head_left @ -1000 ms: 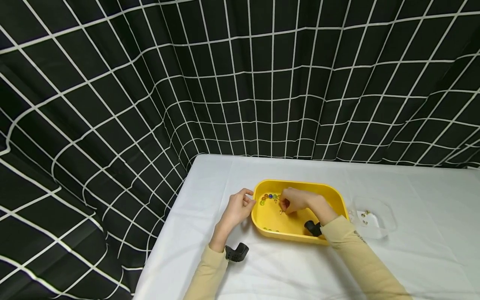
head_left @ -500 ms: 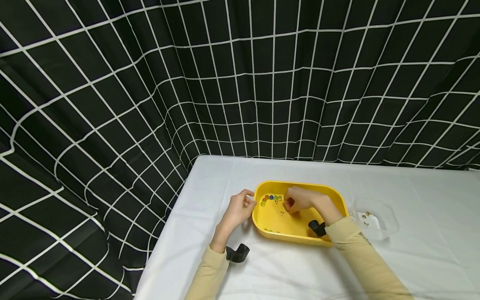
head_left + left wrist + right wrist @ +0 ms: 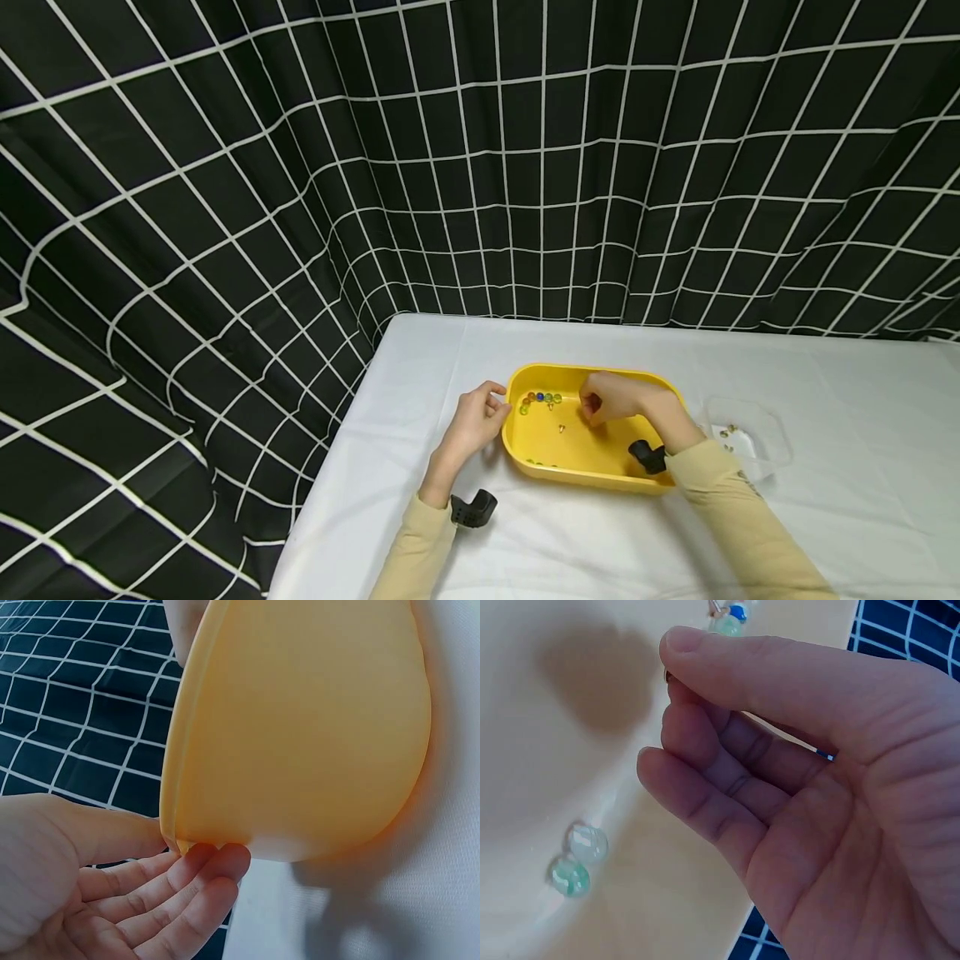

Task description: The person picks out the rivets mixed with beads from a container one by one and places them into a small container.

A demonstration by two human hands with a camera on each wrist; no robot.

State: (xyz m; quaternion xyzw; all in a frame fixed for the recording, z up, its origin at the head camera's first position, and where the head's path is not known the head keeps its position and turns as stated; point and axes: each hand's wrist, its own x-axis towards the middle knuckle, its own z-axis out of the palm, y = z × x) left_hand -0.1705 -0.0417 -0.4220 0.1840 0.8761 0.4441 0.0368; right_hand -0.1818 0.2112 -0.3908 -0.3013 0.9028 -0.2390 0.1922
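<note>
My left hand (image 3: 481, 412) pinches the left rim of a yellow plastic bin (image 3: 573, 479); in the left wrist view its thumb and fingertips meet at the bin's (image 3: 315, 727) edge. Over the bin's middle is my right hand (image 3: 615, 398), its thumb and index finger pinching a small gold metal piece (image 3: 667, 676), mostly hidden by the fingertips. Two similar gold pieces (image 3: 562, 428) lie on the bin floor to the left of that hand. Glass marbles (image 3: 540, 397) in orange, blue and green line the bin's far left corner.
To the right of the bin stands a clear plastic container (image 3: 765, 433) with several gold pieces inside. More greenish marbles (image 3: 589, 841) lie along the bin's near wall. A white cloth (image 3: 600, 542) covers the table; a black gridded curtain (image 3: 562, 175) hangs behind.
My right hand has drawn away to the right from the loose gold pieces, uncovering more of the bin floor and the marble row. The left hand stays at the rim.
</note>
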